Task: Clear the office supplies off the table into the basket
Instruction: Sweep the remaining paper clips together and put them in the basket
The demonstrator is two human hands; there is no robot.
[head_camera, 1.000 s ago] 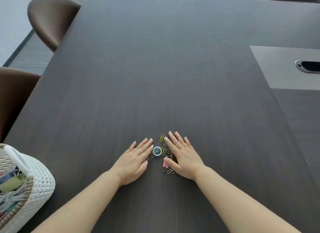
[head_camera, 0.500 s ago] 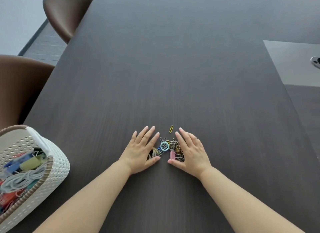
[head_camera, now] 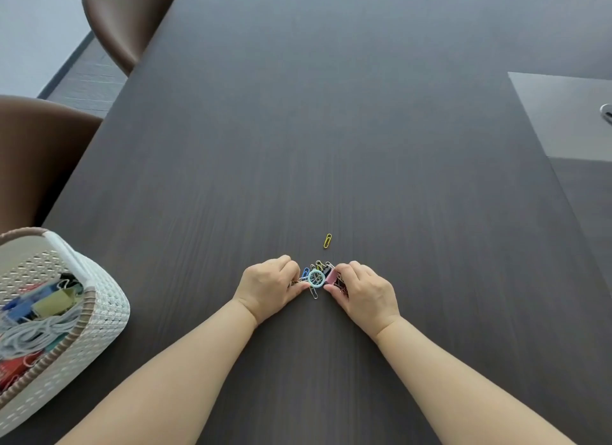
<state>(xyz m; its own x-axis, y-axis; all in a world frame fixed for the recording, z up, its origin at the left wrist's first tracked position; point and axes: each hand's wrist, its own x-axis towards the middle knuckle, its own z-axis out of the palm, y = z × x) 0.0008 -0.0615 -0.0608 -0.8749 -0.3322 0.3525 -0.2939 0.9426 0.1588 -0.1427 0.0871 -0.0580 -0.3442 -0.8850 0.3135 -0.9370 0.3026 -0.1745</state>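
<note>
Left hand (head_camera: 270,287) and right hand (head_camera: 364,290) are gripping the clip pile (head_camera: 318,277) mid-table (head_camera: 331,113), their tips hiding underneath; yellow paper clip (head_camera: 327,241) lying just beyond, basket (head_camera: 99,312) running off-frame left.

Two bare forearms reach in over the near edge of the bench. The left forearm (head_camera: 172,368) and the right forearm (head_camera: 457,378) are smooth and full, and each narrows to a soft crease at the wrist. The left hand (head_camera: 268,287) and the right hand (head_camera: 367,292) are bare too, broad-backed with rounded knuckles. The fingers (head_camera: 287,265) look short and plump.
</note>
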